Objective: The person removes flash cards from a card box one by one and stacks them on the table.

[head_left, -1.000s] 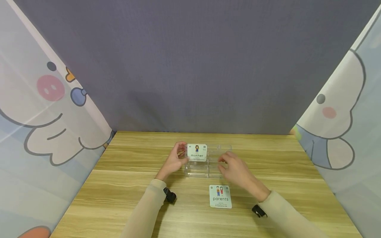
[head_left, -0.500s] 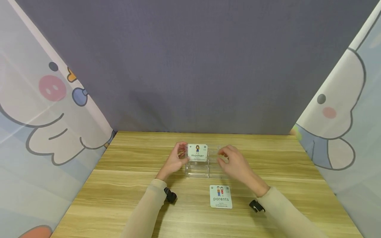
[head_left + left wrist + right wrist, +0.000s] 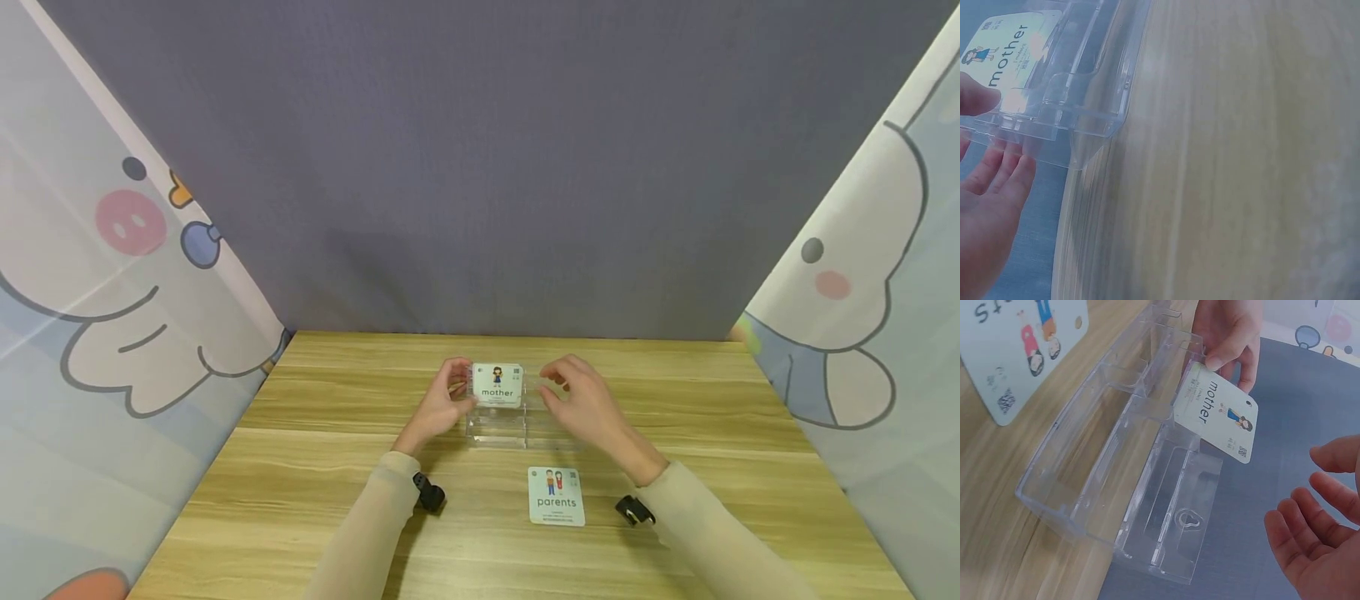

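Observation:
A clear stepped rack (image 3: 497, 432) stands on the table, with the "mother" card (image 3: 497, 393) leaning upright in its upper left compartment. My left hand (image 3: 437, 408) grips the rack's left side; in the left wrist view its thumb lies in front, by the card, and the other fingers of this hand (image 3: 994, 212) are behind the clear plastic. Empty, with bent, spread fingers, my right hand (image 3: 592, 412) hovers by the rack's upper right part. In the right wrist view a gap separates this hand (image 3: 1316, 531) from the rack (image 3: 1138, 406).
The "parents" card (image 3: 556, 496) lies flat on the wooden table (image 3: 300, 500), in front of the rack's right half. Behind the table rises a grey panel (image 3: 480, 183); curtains printed with cartoon animals hang on both sides.
My right hand has moved up and to the left along the rack, closer to the "mother" card. My left hand, the rack and both cards have stayed in place.

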Available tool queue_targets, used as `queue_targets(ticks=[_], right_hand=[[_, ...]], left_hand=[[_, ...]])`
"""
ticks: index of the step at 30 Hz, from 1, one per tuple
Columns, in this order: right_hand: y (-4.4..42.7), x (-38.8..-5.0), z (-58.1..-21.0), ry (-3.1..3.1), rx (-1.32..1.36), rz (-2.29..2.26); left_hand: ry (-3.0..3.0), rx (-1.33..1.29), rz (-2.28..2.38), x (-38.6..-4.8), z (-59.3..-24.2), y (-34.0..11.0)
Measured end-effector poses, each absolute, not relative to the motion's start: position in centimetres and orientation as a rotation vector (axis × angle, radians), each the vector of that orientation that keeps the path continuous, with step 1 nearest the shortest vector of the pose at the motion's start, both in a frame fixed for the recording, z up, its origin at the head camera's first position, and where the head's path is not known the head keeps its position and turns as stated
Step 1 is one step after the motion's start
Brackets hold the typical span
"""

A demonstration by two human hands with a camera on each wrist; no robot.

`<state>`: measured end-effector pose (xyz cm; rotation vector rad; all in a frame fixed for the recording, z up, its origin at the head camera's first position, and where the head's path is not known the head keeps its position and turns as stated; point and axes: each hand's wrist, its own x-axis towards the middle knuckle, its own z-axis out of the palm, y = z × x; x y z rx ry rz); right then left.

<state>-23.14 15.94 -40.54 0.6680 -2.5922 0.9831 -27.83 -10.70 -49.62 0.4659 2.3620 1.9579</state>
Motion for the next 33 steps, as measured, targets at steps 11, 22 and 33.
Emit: queue_targets(ticks=[11,22,33], right_hand=[[15.0,-23.8,-40.1,-2.563,0.645,1.039],[14.1,-24.8,-40.4,-2.523,0.633,1.112],[13.3,-26.0,-40.9,-2.505,0.620,1.159]], left_hand=[[2.357,0.482,1.975,-27.9,-49.8,-10.7],[2.335,0.441,2.001,-28.0,-49.9,-10.5],[2.329,0.451,2.039,-26.4,-47.7,-10.0]])
